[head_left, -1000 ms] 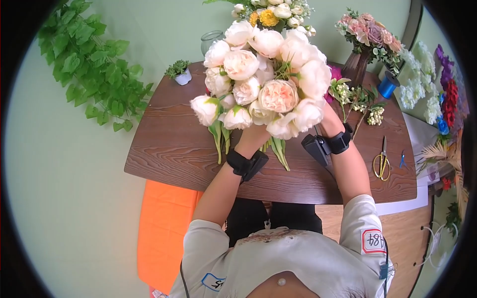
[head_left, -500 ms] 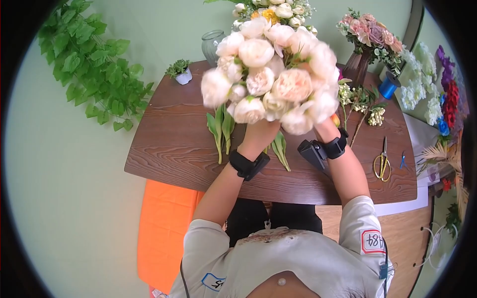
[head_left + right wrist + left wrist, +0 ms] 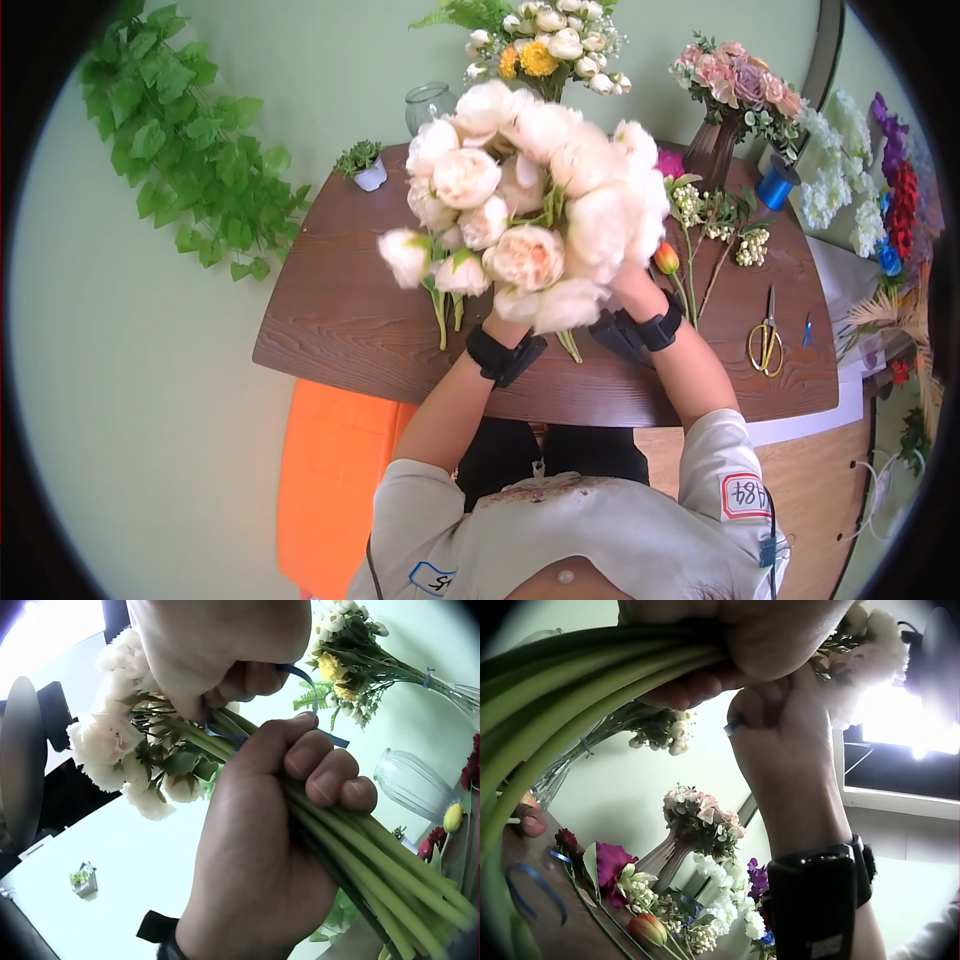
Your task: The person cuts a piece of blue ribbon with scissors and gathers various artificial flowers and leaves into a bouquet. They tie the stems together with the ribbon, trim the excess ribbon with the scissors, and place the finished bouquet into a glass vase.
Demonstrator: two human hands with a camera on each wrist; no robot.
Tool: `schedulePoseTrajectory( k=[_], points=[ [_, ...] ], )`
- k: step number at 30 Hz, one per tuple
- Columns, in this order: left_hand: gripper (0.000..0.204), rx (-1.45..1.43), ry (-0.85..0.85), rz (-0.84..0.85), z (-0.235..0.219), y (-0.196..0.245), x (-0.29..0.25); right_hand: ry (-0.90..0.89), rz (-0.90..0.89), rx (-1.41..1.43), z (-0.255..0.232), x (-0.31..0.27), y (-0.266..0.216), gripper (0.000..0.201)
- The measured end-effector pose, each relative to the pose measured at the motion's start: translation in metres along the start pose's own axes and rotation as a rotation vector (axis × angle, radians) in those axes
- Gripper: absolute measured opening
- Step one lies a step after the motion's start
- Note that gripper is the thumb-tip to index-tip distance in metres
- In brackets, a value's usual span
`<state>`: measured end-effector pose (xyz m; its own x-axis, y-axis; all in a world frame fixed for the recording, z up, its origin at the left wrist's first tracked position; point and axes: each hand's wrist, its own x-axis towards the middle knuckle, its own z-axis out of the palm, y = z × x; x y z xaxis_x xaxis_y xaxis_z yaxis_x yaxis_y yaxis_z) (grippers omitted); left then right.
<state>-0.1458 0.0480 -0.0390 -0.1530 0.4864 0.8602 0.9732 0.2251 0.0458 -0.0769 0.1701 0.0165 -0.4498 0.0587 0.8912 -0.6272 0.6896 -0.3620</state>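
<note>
A full bouquet of pale pink peonies fills the middle of the head view and hides most of both hands. My left hand grips its bundle of green stems below the blooms, fingers curled round them. Just above that grip, my right hand pinches a thin blue ribbon with bent fingers. The ribbon passes against the stems, and a short end sticks out by the left thumb. Seen from the left wrist, the right hand is curled close beside the left hand.
On the wooden table lie gold-handled scissors, an orange-red tulip and white berry sprigs. A blue ribbon spool, a glass vase, a potted succulent and a vase of pink flowers stand along the back.
The bouquet shifted slightly right, then came left and lower toward my body, with both hands moving along. The tulip beside it now shows more fully. The head view has tilted a little upward.
</note>
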Motion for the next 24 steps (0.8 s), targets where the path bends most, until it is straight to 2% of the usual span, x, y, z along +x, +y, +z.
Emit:
schedulePoseTrajectory(
  k=[8, 9, 10, 12, 13, 15, 16, 18, 19, 23, 24],
  points=[
    [0.048, 0.32, -0.055, 0.131, 0.007, -0.015, -0.023, 0.067, 0.098, 0.096, -0.011, 0.028, -0.016, 0.04],
    [0.028, 0.427, 0.188, 0.183, -0.015, 0.011, 0.011, 0.072, 0.123, 0.113, -0.012, 0.028, -0.02, 0.04],
    [0.032, 0.618, 0.058, 0.266, -0.007, 0.005, 0.004, 0.076, 0.15, 0.132, -0.013, 0.027, -0.024, 0.04],
    [0.032, 0.31, 0.09, 0.201, 0.007, 0.001, 0.004, 0.081, 0.207, 0.173, -0.013, 0.026, -0.031, 0.04],
    [0.032, 0.31, 0.089, 0.199, 0.006, 0.001, 0.006, 0.082, 0.235, 0.194, -0.013, 0.026, -0.034, 0.04],
    [0.03, 0.0, 0.169, 0.093, 0.0, 0.004, 0.008, 0.083, 0.293, 0.235, -0.014, 0.026, -0.039, 0.039],
    [0.03, -0.001, 0.168, 0.09, -0.013, 0.013, 0.021, 0.082, 0.295, 0.234, -0.015, 0.026, -0.041, 0.039],
    [0.03, -0.63, -0.063, -0.379, -0.038, 0.03, 0.045, -0.017, 0.294, 0.156, -0.016, 0.027, -0.044, 0.037],
    [0.032, -0.644, -0.043, -0.42, -0.041, 0.033, 0.049, -0.052, 0.231, 0.116, -0.019, 0.028, -0.047, 0.036],
    [0.029, -0.605, 0.046, -0.393, -0.037, 0.034, 0.047, -0.172, 0.196, 0.132, -0.025, 0.036, -0.06, 0.036],
    [0.027, -0.463, 0.078, -0.34, -0.032, 0.033, 0.041, -0.161, 0.231, 0.196, -0.024, 0.033, -0.058, 0.035]
  ],
)
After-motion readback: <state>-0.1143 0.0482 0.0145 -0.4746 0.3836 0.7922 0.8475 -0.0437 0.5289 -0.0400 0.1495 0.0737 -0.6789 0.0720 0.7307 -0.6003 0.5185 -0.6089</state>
